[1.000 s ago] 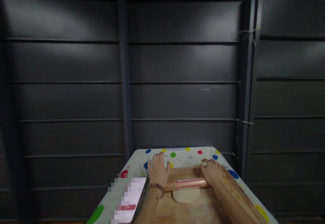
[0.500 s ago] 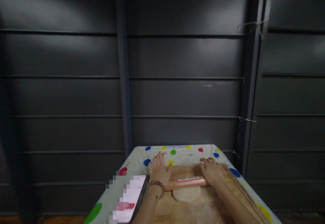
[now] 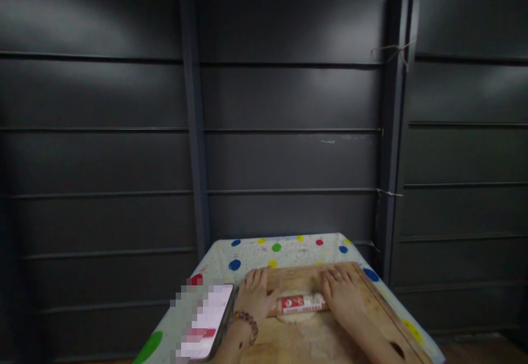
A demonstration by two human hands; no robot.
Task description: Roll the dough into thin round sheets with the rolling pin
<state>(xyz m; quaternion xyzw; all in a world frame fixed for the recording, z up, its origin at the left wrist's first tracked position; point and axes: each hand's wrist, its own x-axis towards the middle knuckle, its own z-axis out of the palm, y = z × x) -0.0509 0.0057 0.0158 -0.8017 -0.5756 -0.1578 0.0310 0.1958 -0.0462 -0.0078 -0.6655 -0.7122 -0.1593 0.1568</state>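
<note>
A rolling pin point(image 3: 304, 304) with a red-and-white label lies crosswise on a wooden board point(image 3: 280, 347). Beneath its middle is a flat round of pale dough point(image 3: 294, 320), showing at the near and far sides. My left hand point(image 3: 253, 293), with a beaded bracelet at the wrist, is closed over the pin's left end, its thumb pointing inward. At the right end my right hand point(image 3: 340, 294) curves over the pin, fingers bent toward the far side. Both hands cover the pin's ends.
A phone point(image 3: 212, 317) with a lit, partly pixelated screen lies left of the board, close to my left forearm. Under both is a white tablecloth with coloured dots point(image 3: 256, 248). Behind the table stands a dark panelled wall point(image 3: 289, 160).
The rolling pin has rolled toward me onto the dough's middle, turning its label upward. Both hands moved back with it, and my left fingers went from spread to drawn in. The view shifted slightly.
</note>
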